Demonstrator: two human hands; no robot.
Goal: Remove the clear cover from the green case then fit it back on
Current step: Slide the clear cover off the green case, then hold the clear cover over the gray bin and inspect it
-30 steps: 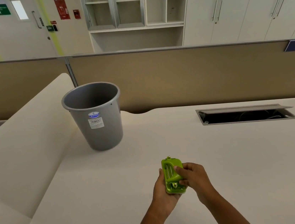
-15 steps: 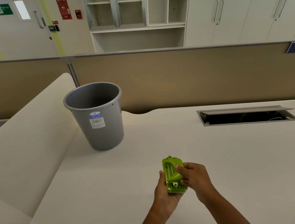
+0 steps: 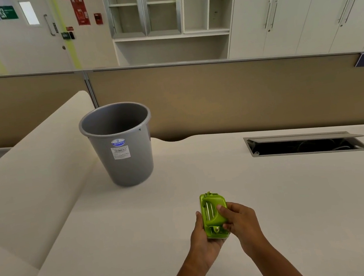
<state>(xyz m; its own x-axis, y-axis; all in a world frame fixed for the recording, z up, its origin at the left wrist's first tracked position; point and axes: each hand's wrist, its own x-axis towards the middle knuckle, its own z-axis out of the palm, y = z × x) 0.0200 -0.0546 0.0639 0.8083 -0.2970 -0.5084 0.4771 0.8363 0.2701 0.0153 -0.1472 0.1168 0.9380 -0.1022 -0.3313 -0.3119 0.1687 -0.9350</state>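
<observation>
A small green case (image 3: pixel 213 214) is held upright above the cream desk, near the front middle. My left hand (image 3: pixel 203 236) cups it from behind and below. My right hand (image 3: pixel 240 220) grips its right side, thumb and fingertips pressing on the front face. The clear cover lies over the case's front; I can make out metal parts through it, and its edges are hard to see. Palms and fingers hide the back and the right edge of the case.
A grey plastic bin (image 3: pixel 119 143) stands on the desk to the far left of my hands. An open cable slot (image 3: pixel 305 144) is set in the desk at the back right. A tan partition (image 3: pixel 228 95) closes the desk's far edge.
Both hands stay on the green case in the same grip. My right fingers have shifted slightly on its front. The view has tilted a little.
</observation>
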